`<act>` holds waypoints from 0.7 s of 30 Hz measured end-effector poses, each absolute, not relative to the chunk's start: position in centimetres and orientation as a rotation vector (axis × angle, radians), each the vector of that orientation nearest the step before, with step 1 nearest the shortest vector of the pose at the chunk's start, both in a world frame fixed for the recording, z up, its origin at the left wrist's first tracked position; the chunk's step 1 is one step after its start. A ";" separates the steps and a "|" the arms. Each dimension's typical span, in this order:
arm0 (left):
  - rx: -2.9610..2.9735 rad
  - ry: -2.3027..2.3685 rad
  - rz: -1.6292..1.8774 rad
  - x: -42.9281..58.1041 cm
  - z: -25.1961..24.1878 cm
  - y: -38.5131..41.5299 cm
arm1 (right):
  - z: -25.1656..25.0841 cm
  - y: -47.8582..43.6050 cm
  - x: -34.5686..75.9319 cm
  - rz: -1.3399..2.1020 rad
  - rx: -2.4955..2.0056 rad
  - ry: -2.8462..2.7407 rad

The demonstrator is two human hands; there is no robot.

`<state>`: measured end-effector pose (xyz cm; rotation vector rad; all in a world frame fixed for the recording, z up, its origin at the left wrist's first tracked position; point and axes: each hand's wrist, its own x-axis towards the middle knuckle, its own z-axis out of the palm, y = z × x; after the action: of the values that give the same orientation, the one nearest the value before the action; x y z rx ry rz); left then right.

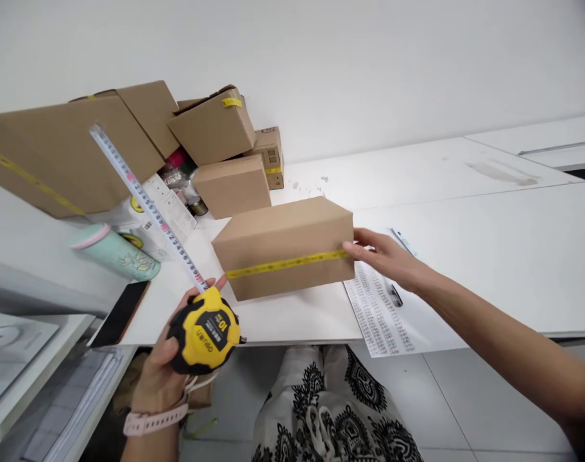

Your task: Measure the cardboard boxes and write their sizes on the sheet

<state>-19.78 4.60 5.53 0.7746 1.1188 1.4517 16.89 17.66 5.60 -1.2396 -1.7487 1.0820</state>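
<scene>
- Left hand [152,378] curls round a tape measure [208,330], blade [148,205] extended; its fingertips [220,281] perhaps touch the cardboard box [283,237].
- Right hand [386,256], half-closed, grasps the cardboard box's right end.

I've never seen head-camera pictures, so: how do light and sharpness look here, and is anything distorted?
Head view: bright, diffuse light, the white tabletop nearly washed out; head view: the yellow tape measure sharp enough to read "10", fine rows on the printed sheet illegible; head view: the right forearm seems stretched towards the edge, perhaps by a wide lens.
</scene>
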 end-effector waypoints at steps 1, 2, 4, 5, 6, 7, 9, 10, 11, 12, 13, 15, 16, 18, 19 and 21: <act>0.790 1.116 1.473 -20.1 6.4 4.9 | 6.2 17.9 16.9 1.006 -1.266 -1.735; 0.806 1.109 1.491 -20.3 7.3 5.2 | 6.7 18.3 16.8 0.945 -1.286 -1.717; 0.831 1.091 1.508 -20.4 8.8 6.2 | 7.3 19.1 16.4 0.894 -1.292 -1.677; 0.841 1.086 1.508 -20.3 9.4 6.6 | 7.4 19.6 16.1 0.905 -1.279 -1.660; 0.853 1.084 1.502 -20.1 9.9 7.0 | 7.5 20.1 15.7 0.924 -1.262 -1.647; 0.871 1.080 1.504 -19.8 10.2 7.2 | 7.5 20.7 15.4 0.939 -1.245 -1.638; 0.899 1.064 1.507 -19.0 10.5 7.1 | 7.5 22.1 14.7 0.935 -1.235 -1.628; 0.899 1.050 1.479 -18.5 10.5 6.7 | 7.4 22.9 14.5 0.918 -1.248 -1.621; 0.892 1.019 1.417 -17.9 10.4 6.1 | 7.4 23.7 14.3 0.892 -1.275 -1.609; 0.882 0.954 1.325 -17.3 10.3 5.5 | 7.3 24.6 14.2 0.855 -1.311 -1.598; 0.869 0.864 1.215 -16.5 10.1 4.8 | 7.3 25.5 14.1 0.805 -1.352 -1.595; 0.838 0.664 1.007 -14.9 9.8 3.6 | 7.4 27.2 14.1 0.676 -1.402 -1.623; 0.812 0.595 0.945 -14.0 9.6 3.2 | 7.5 28.0 14.0 0.610 -1.398 -1.654; 0.746 0.531 0.851 -12.5 9.2 2.9 | 8.2 29.5 13.9 0.516 -1.341 -1.726; 0.717 0.520 0.818 -11.9 9.0 3.0 | 8.6 30.1 13.7 0.490 -1.303 -1.753; 0.699 0.464 0.753 -11.0 8.8 3.3 | 9.6 31.1 13.1 0.474 -1.238 -1.788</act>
<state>-11.02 3.32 8.80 0.6989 0.4638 0.7533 13.10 31.09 9.64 -1.2384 -1.7882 0.4743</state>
